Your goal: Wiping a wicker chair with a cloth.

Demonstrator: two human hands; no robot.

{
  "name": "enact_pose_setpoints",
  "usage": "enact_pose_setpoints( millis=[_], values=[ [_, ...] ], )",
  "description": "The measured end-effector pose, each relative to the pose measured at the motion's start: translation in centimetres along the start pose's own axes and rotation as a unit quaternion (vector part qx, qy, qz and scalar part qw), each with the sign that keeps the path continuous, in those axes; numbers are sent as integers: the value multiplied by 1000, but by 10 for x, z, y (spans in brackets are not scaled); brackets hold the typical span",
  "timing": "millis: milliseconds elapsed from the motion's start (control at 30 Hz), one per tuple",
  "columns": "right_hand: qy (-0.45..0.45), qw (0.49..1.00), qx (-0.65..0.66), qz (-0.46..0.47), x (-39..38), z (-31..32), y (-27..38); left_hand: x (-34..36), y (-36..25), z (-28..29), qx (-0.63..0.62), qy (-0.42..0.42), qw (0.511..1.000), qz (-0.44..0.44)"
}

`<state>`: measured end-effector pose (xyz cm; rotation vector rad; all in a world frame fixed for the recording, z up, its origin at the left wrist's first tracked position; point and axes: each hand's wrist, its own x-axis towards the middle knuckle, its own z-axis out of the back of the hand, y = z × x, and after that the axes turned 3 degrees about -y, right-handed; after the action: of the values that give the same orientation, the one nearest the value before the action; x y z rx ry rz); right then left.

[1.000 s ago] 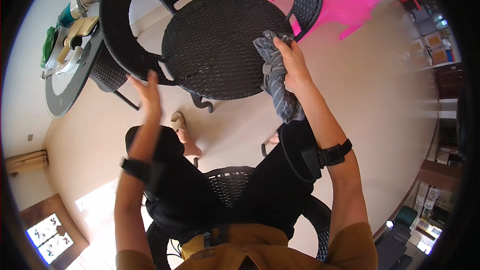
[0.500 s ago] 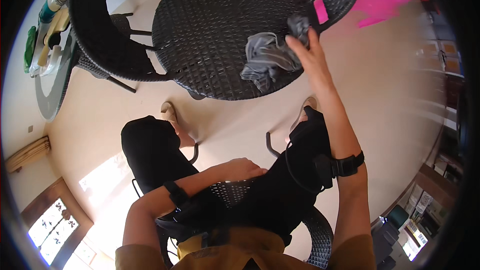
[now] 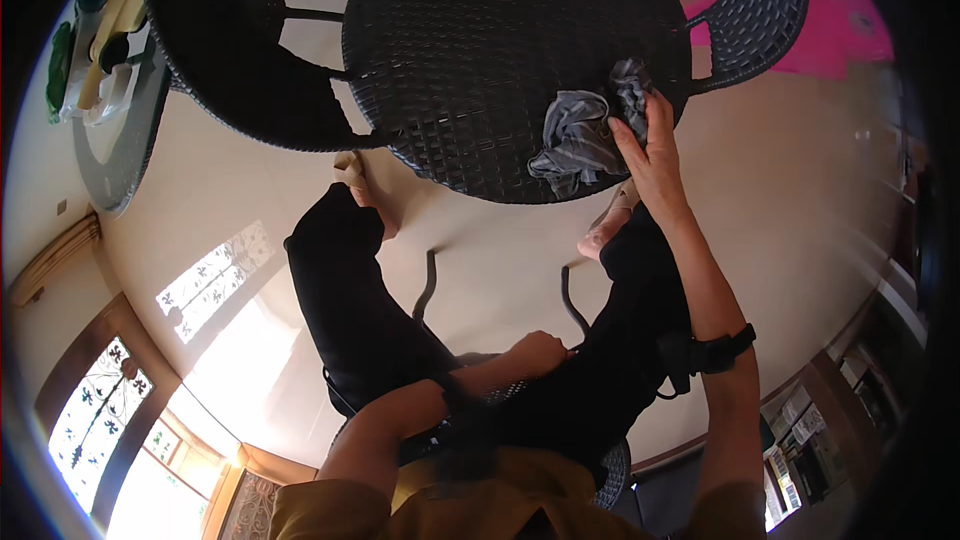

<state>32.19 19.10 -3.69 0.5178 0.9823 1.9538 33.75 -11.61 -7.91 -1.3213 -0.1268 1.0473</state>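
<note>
A crumpled grey striped cloth [image 3: 578, 138] lies near the front right edge of a chair's round black wicker seat [image 3: 480, 80]. My right hand [image 3: 655, 160] reaches over that edge, its thumb and fingers closed around a bunched end of the cloth, while the rest spreads loosely to the left. In my lap, between my thighs, rests my left hand [image 3: 540, 352]. Its fingers look curled under, and their tips are hidden, so anything inside them does not show.
Curved wicker arms, on the left [image 3: 240, 60] and on the right [image 3: 760, 20], flank the seat. A glass tabletop [image 3: 120, 160] holding several items stands at far left. Pink sheeting [image 3: 830, 30] lies beyond the right arm. A lattice-patterned door [image 3: 95, 420] is at lower left.
The chair and cloth appear farther right in the picture as the view shifts. My right hand stays at the cloth's bunched end. My left hand looks more curled than before.
</note>
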Motion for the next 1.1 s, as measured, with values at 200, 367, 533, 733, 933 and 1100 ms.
enact_pose_setpoints(
  millis=[200,367,533,733,933,1100],
  values=[
    [-65,995,-44,59,-3,-17,-21,27,12,-48,-84,-83,993,6],
    [-93,984,-109,103,-4,-30,-17,43,71,-15,-57,-211,969,115],
    [-85,970,-215,70,-28,-18,-1,27,49,94,-553,-347,754,74],
    [-97,972,-212,23,-78,-41,12,17,59,140,-739,-461,491,-15],
    [-78,979,-187,15,-89,-49,32,-2,119,186,-710,-491,479,-156],
    [-74,992,-102,-7,-68,-24,-9,18,100,183,-682,-526,487,-147]
  ],
)
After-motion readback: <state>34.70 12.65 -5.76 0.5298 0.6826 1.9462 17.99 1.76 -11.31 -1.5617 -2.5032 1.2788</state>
